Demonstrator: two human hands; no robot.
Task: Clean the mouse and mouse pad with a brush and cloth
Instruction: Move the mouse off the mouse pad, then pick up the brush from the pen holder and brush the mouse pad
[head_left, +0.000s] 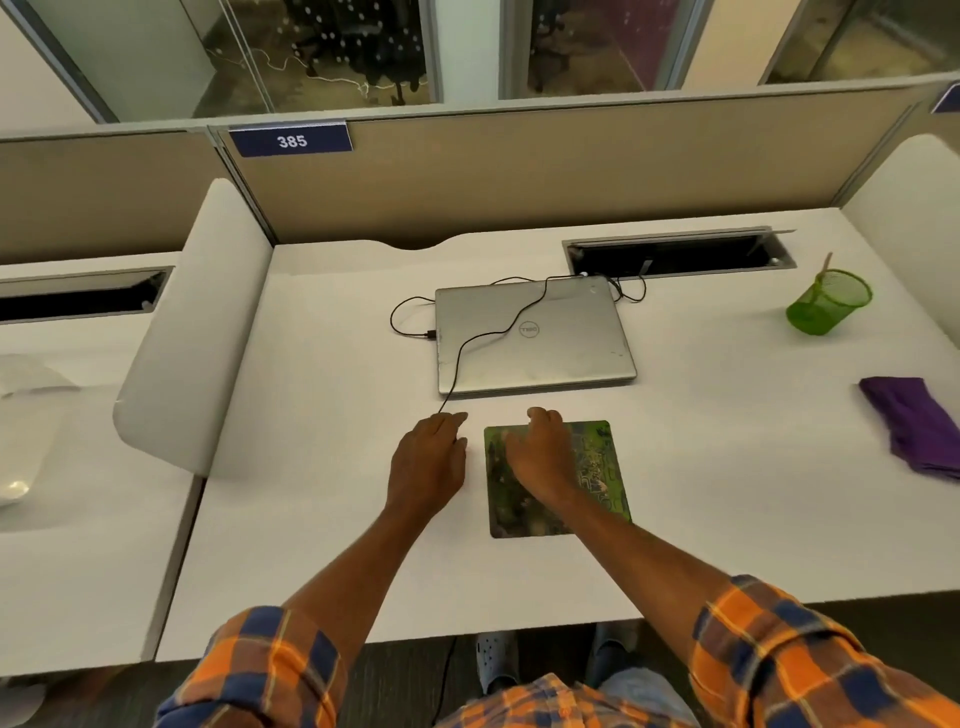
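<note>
We look down on a white bench (322, 364) in an office cubicle, closed at twelve o'clock by a tan partition with glass walls behind it, and at nine by a rounded white divider. Just left of centre the left grip (428, 465) lies cupped, knuckles up, on the bench beside the pad's left edge. A black cable (457, 358) runs down from the closed laptop (535, 338) at twelve and ends under its fingertips, so we judge the mouse sits beneath that palm, off the pad so each can be cleaned alone. The mouse itself is hidden, and we cannot tell whether the fingers clasp it or merely cover it. At centre the green printed mouse pad (605, 467) lies flat, and the right grip (540, 457) rests on its upper left part, fingers loose and spread, holding nothing, probably steadying it; the forearm hides the pad's lower middle. At two o'clock a green mesh cup (826, 306) holds a thin pale handle (825, 265), likely the brush, though its bristles are unclear inside the mesh. At three the purple cloth (914, 426) lies folded, cut off by the frame edge, well apart from both grips.
</note>
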